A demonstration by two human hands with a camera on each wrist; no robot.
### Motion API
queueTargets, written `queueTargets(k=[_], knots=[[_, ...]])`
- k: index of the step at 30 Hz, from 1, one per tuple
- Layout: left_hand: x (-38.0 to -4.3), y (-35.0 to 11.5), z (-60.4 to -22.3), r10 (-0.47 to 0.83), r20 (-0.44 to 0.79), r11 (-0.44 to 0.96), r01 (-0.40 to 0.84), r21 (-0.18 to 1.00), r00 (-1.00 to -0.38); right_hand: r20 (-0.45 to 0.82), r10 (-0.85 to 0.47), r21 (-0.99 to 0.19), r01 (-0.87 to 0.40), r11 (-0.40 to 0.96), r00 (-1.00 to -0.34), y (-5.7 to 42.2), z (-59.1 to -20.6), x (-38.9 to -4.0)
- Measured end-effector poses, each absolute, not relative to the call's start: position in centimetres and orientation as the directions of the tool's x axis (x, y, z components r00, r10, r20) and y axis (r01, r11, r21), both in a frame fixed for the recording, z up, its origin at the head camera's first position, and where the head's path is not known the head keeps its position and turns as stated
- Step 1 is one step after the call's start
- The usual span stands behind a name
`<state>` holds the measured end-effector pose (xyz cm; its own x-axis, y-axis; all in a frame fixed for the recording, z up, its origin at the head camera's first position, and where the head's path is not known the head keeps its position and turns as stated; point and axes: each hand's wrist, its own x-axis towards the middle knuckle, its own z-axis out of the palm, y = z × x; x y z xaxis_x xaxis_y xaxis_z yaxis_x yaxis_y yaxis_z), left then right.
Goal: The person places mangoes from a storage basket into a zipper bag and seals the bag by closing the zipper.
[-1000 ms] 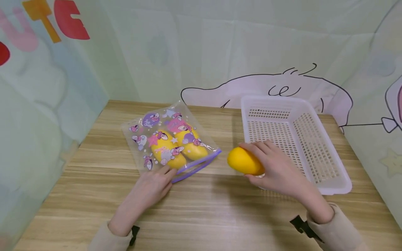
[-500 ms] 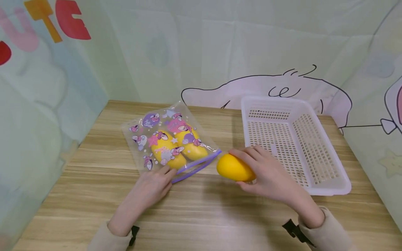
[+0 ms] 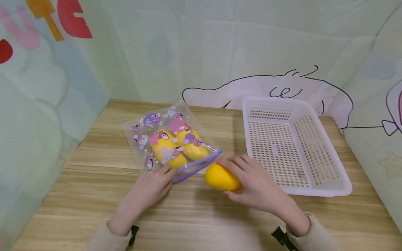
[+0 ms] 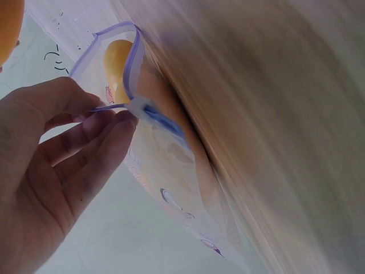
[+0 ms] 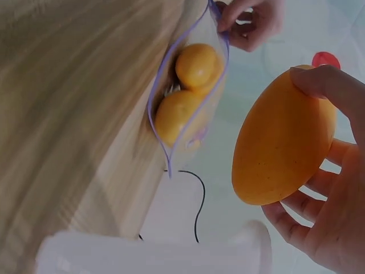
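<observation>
A clear zip bag [image 3: 139, 139] with purple edging and pink cartoon prints lies on the table, holding two yellow mangoes [image 3: 194, 150]. My left hand [image 3: 154, 184] pinches the near left end of its mouth between thumb and fingers, as the left wrist view shows. The mouth gapes in both wrist views. My right hand [image 3: 257, 184] grips another yellow mango [image 3: 221, 177] by its sides, just right of the bag's mouth and apart from it. In the right wrist view this mango [image 5: 282, 137] is held above the table, fingers on one side and thumb on the other.
A white perforated plastic basket [image 3: 337, 164] stands on the right of the wooden table [image 3: 176, 223], with no fruit visible in it. Printed cloth walls [image 3: 204, 52] enclose the table at the back and sides.
My right hand has carried the mango leftward and slightly nearer to me, from beside the basket to near the bag's mouth. The left hand and bag have stayed in place.
</observation>
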<state>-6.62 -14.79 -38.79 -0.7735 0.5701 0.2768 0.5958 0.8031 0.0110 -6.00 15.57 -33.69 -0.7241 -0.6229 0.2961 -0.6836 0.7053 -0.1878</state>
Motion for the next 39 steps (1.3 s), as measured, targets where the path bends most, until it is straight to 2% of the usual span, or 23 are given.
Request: queueTargets(k=[12, 21, 39], knots=[[-6.5, -15.0, -38.8, 0.570, 0.291, 0.802, 0.597, 0.004, -0.768, 0.225, -0.641, -0.202, -0.678, 0.706, -0.734, 13.0, -35.6, -5.4], [-6.5, -14.9, -38.8, 0.568, 0.290, 0.805, 0.594, 0.002, -0.770, 0.196, -0.594, -0.241, -0.626, 0.742, -0.780, 12.2, -36.6, -5.7], [-6.4, -14.8, -38.4, 0.556, 0.269, 0.811, 0.584, 0.031, -0.787, 0.146, -0.542, -0.289, -0.560, 0.776, -0.827, 10.4, -38.7, -6.7]])
